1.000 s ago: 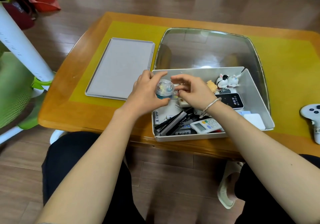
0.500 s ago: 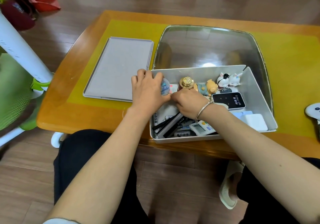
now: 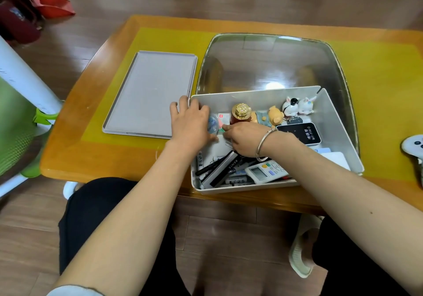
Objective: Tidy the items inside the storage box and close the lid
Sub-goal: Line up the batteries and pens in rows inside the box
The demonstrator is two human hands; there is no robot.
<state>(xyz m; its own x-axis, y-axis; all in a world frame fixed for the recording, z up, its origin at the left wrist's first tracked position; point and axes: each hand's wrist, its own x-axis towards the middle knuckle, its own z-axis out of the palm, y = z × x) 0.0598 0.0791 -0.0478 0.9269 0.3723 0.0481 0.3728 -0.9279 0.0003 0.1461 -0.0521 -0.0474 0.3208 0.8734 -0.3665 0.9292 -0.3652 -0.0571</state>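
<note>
The grey storage box (image 3: 338,121) stands at the table's near edge, and its flat grey lid (image 3: 148,94) lies to its left. Inside are a gold-capped red bottle (image 3: 240,114), a bear figure (image 3: 274,114), two white figures (image 3: 297,106), a black Wi-Fi device (image 3: 299,134), a white remote (image 3: 265,172) and black pens (image 3: 219,169). My left hand (image 3: 190,121) lies over the box's far left corner, fingers straight, with a clear capsule (image 3: 212,123) beside the palm. My right hand (image 3: 245,137) reaches into the box, its fingers curled down by a red-and-white packet (image 3: 223,119); what it holds is hidden.
A shiny reflective tray (image 3: 270,62) lies behind the box on the yellow mat (image 3: 377,78). A white game controller (image 3: 414,146) sits at the right edge. A green chair (image 3: 13,130) stands to the left of the wooden table (image 3: 68,158).
My left hand has lowered the clear capsule into the box's left side and now lies flat over the corner. My right hand has dropped from the capsule into the box.
</note>
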